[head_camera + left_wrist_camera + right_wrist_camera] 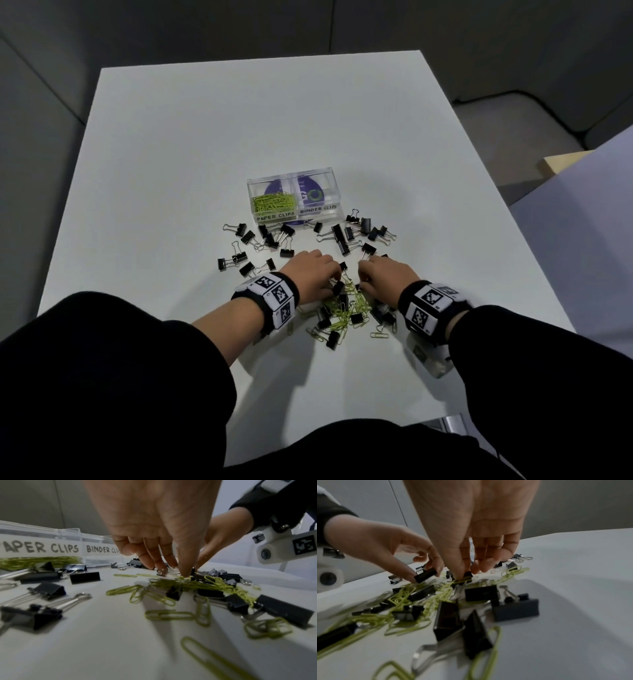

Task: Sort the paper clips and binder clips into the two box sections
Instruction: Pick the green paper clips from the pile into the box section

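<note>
A clear two-section box (337,214) stands mid-table. Its left section, labelled PAPER CLIPS, holds green paper clips (273,202); the section labelled BINDER CLIPS (317,197) looks empty. A mixed pile of green paper clips (346,308) and black binder clips lies between my hands. My left hand (426,573) pinches a black binder clip (425,575) at the pile's far edge. My right hand (465,572) pinches a small black binder clip (467,576) with green paper clips tangled across it. Both hands (334,277) (363,277) hang just above the pile.
Several black binder clips (267,236) lie scattered left of and in front of the box, and more (366,231) to its right. Loose paper clips (169,615) lie near the table's front edge (342,425). The far half of the white table (260,120) is bare.
</note>
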{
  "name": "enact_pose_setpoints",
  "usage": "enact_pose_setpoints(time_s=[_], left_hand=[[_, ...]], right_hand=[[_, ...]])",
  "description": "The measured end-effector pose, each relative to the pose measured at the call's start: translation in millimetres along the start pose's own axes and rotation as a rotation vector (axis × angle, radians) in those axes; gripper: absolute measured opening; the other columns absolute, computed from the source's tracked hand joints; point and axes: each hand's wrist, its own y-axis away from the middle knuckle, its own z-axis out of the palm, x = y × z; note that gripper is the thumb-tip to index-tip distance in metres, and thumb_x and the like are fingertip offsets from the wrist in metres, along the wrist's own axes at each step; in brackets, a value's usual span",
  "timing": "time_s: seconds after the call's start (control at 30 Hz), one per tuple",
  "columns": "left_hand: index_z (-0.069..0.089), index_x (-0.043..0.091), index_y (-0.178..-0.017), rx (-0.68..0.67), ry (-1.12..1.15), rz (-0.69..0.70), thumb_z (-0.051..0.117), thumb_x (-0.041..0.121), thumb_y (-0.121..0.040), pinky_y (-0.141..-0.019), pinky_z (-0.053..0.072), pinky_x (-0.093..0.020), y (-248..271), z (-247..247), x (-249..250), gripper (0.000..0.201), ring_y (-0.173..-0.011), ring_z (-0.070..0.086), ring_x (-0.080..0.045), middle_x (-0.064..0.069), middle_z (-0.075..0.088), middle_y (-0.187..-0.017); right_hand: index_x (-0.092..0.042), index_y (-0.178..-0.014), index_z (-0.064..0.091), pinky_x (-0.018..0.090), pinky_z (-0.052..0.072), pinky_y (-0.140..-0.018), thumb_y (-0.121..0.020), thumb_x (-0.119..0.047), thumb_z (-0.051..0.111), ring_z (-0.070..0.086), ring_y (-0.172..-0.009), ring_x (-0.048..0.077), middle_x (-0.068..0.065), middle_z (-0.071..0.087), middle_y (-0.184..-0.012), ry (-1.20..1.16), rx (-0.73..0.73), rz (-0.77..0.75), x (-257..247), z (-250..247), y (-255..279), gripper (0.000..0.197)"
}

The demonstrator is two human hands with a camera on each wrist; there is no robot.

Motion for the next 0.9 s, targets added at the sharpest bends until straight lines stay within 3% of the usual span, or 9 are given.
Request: enact_pose_setpoints(time_s=[0.1,0.27,0.43,0.57,0.67,0.77,0.9], left_hand=[[0.050,0.021,-0.120,0.016,0.037,-0.027,0.054,0.037,-0.089,-0.092,0.037,-0.032,3,2,-2,0.036,-0.110,0.049,-0.020,0.003,0.060,-0.119],[0.051,0.023,-0.121,0.086,0.078,-0.082,0.052,0.039,-0.090,-0.096,0.035,-0.029,3,-2,-8,0.035,-0.112,0.049,-0.016,0.006,0.060,-0.120],[0.051,0.019,-0.120,0.089,0.045,-0.281,0.052,0.038,-0.090,-0.104,0.034,-0.036,-17,-15,-26,0.036,-0.118,0.047,-0.020,0.000,0.058,-0.123],[0.046,0.018,-0.130,0.118,-0.005,-0.357,0.053,0.032,-0.090,-0.108,0.035,-0.039,-29,-15,-34,0.043,-0.124,0.044,-0.023,-0.004,0.049,-0.134],[0.046,0.023,-0.131,0.152,0.023,-0.236,0.051,0.026,-0.092,-0.103,0.039,-0.035,-31,-11,-27,0.040,-0.120,0.046,-0.021,-0.002,0.049,-0.132],[0.045,0.030,-0.134,0.075,0.000,-0.034,0.053,0.025,-0.091,-0.097,0.042,-0.031,-26,-5,-15,0.043,-0.115,0.048,-0.018,0.001,0.050,-0.129],[0.048,0.028,-0.132,0.053,-0.069,0.012,0.047,0.031,-0.095,-0.094,0.041,-0.033,-24,2,-7,0.038,-0.114,0.049,-0.021,-0.001,0.049,-0.130]], right_hand=[[-0.012,-0.114,0.052,0.037,0.047,-0.083,-0.095,-0.023,0.045,0.056,-0.104,0.027,0.009,0.056,-0.117,-0.029,-0.019,-0.021,2,0,0,0.023],[-0.014,-0.113,0.051,0.038,0.049,-0.082,-0.093,-0.039,0.045,0.056,-0.102,0.025,0.007,0.057,-0.112,0.044,0.022,-0.052,-2,0,3,0.033],[-0.011,-0.110,0.051,0.039,0.051,-0.082,-0.090,-0.035,0.050,0.057,-0.100,0.027,0.009,0.061,-0.107,0.070,-0.015,-0.071,-5,-2,0,0.031],[-0.010,-0.104,0.052,0.037,0.049,-0.077,-0.085,-0.032,0.048,0.055,-0.086,0.025,0.005,0.054,-0.088,0.034,-0.005,-0.061,-9,-2,2,0.029],[-0.012,-0.103,0.051,0.033,0.046,-0.075,-0.085,-0.031,0.050,0.047,-0.081,0.019,0.000,0.049,-0.087,-0.051,0.014,-0.090,-9,-4,5,0.026],[-0.014,-0.113,0.053,0.027,0.043,-0.077,-0.087,-0.025,0.052,0.048,-0.088,0.014,0.002,0.055,-0.104,-0.304,0.031,-0.115,-4,-15,6,0.028],[-0.011,-0.117,0.058,0.028,0.043,-0.087,-0.093,-0.025,0.049,0.050,-0.093,0.014,0.007,0.054,-0.113,-0.424,0.144,-0.096,11,-30,-1,0.029]])
